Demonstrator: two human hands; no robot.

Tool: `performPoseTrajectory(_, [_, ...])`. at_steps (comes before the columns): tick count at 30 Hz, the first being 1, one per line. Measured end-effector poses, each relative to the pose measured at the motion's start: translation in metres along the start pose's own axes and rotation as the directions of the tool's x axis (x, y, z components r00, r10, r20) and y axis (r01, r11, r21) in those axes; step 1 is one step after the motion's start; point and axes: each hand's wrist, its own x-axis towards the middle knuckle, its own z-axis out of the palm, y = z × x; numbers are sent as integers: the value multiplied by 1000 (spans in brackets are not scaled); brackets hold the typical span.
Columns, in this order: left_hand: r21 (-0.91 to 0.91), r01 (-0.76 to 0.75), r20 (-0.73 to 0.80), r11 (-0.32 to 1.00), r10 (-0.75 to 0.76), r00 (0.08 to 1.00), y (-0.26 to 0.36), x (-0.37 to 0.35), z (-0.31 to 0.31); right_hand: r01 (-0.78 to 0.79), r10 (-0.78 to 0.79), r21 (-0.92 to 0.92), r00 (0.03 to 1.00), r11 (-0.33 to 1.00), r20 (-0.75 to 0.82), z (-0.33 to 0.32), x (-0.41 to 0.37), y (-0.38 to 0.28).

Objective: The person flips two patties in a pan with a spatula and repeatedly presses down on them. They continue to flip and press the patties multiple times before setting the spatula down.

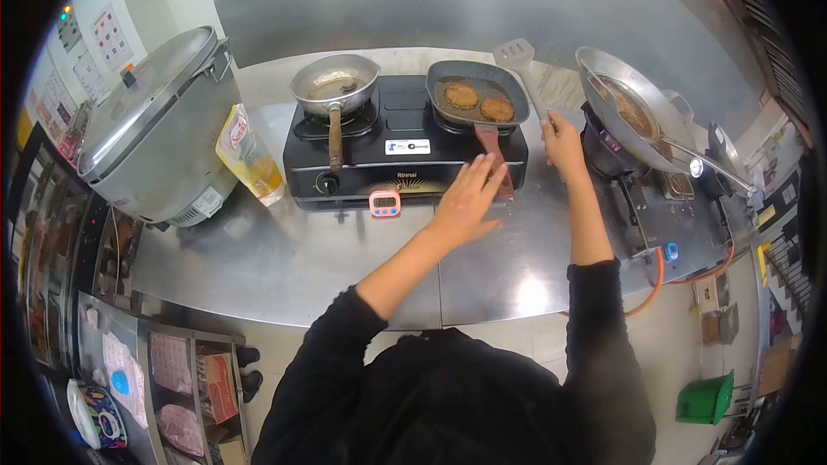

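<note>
My right hand [562,145] is closed around the handle of a metal spatula [515,54], whose slotted blade points up and away, beyond the right edge of the grill pan [441,71]. Two browned patties [462,96] lie in the dark square pan, in a little oil. The pan sits on the right burner of a black two-burner gas stove [362,174]. With fingers spread, my left hand [468,204] hovers in front of the stove, its fingertips right by the pan's reddish-brown handle [488,141] and hiding part of it.
A small saucepan [334,86] occupies the left burner, handle toward me. A pink timer [384,204] stands before the stove. Left are an oil pouch [250,155] and a large lidded metal cooker [164,138]. On the right, a wok [633,73] with a strainer rests over another burner; orange hose [656,288] hangs below.
</note>
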Motion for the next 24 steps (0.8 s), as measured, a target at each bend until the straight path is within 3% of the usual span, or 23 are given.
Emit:
performPoseTrajectory(2, [-25,49,8,999,-48,999,2,-41,-16,-3,13,-129,997,992,75,5,-4,12])
performPoseTrajectory(5, [-10,163,10,987,-163,987,-11,-128,-30,43,-50,-172,998,984,-38,17,-14,24])
performPoseTrajectory(8, [85,425,-30,901,-424,905,-18,-215,-37,126,-136,-68,972,990,-189,29,-13,31])
performPoseTrajectory(11, [242,563,-48,790,-569,821,-7,-272,-44,-59,57,36,997,998,50,17,-9,14])
performPoseTrajectory(12, [310,592,-57,744,-607,793,-6,-281,-46,58,-55,57,997,997,-46,25,-3,25])
performPoseTrajectory(14, [354,585,-77,729,-601,796,-9,-291,-43,157,-161,-36,978,987,-136,41,9,33])
performPoseTrajectory(16, [408,573,-88,711,-594,800,-7,-298,-35,130,-134,-43,987,991,-90,41,11,40])
performPoseTrajectory(18, [478,547,-99,687,-576,811,-5,-292,-32,-20,17,31,996,999,83,26,-5,12])
performPoseTrajectory(21, [478,590,-186,651,-581,792,-6,-296,-25,-68,68,123,998,990,3,23,-15,11])
performPoseTrajectory(22, [486,586,-189,648,-576,795,-5,-300,-22,-223,168,272,963,936,211,17,-7,25])
performPoseTrajectory(24, [510,580,-188,635,-576,796,-7,-299,-22,-246,182,443,966,862,182,5,-31,35])
